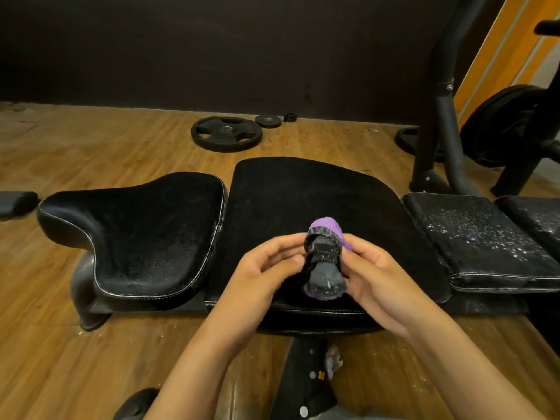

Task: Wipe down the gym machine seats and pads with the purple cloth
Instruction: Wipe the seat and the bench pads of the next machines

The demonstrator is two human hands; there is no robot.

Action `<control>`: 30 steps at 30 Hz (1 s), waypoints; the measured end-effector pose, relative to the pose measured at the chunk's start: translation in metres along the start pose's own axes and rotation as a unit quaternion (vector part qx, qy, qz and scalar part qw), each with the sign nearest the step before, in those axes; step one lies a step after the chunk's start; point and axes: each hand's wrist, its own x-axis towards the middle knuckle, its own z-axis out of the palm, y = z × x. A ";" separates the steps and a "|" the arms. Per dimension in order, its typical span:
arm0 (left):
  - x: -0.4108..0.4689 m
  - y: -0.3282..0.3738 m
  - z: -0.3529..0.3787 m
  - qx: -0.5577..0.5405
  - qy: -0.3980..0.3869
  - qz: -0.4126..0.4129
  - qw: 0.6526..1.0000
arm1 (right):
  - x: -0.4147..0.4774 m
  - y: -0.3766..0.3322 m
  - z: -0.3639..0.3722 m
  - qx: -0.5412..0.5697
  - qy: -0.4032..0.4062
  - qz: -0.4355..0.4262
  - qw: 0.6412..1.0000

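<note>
Hands meet just above the middle pad (318, 195): the left hand (266, 268) and the right hand (381, 277) both pinch the purple cloth (325, 262) between thumb and curled fingers. They hold it bunched into a tight wad, clear of the upholstery as far as I can tell. Its upturned face is grey with grime and flecked white; clean purple pile shows only at the far and near ends. The step looks like refolding. It would go best with the soiled face turned inward and a fresh purple side brought out flat, so dirt is lifted rather than smeared. The middle pad is a broad, matte black trapezoid with a stitched near edge. Left of it sits a saddle-shaped seat (136, 231) in glossy black vinyl with pale piping. To the right, a rectangular pad (485, 237) is scattered with white specks and likely needs wiping next. Farther off, weight plates (226, 133) lie on the wooden floor (91, 147).
</note>
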 end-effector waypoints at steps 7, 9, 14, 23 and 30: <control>-0.007 -0.002 0.000 0.047 -0.038 0.048 0.997 | -0.007 -0.008 0.007 -0.107 0.033 -0.022 0.993; -0.009 -0.003 0.003 0.041 -0.028 0.048 0.998 | -0.009 -0.010 0.008 -0.165 0.042 -0.038 0.985; -0.011 0.004 0.006 0.017 0.024 0.021 0.999 | -0.011 -0.022 0.002 -0.209 0.052 -0.034 0.976; -0.014 0.018 -0.014 -0.034 0.055 0.005 0.998 | -0.008 -0.019 -0.003 -0.121 0.025 0.022 0.992; -0.014 0.018 -0.031 0.174 0.065 0.004 0.983 | 0.003 -0.015 -0.011 -0.299 0.039 0.028 0.953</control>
